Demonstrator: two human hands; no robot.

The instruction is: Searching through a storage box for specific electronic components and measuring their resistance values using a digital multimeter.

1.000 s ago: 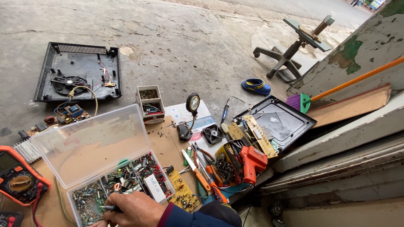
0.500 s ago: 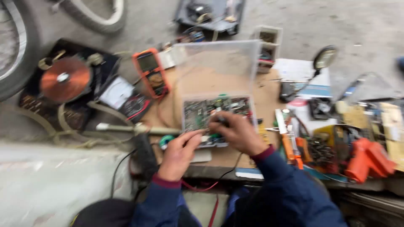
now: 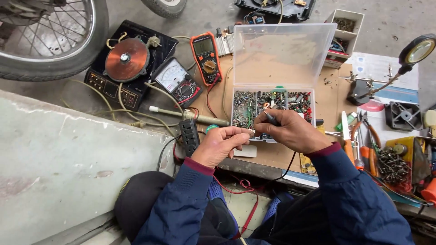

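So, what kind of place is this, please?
Probably a small electronics repair spot at street level. An orange multimeter and an analog meter lie by a clear parts box of components, a copper coil sits exposed, and the ground is bare concrete.

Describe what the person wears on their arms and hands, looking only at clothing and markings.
Both arms are in dark navy blue jacket sleeves, each ending in a maroon ribbed cuff at the wrist. The left hand and right hand are bare: no gloves, and no rings or watch show. No markings or cables appear on the sleeves.
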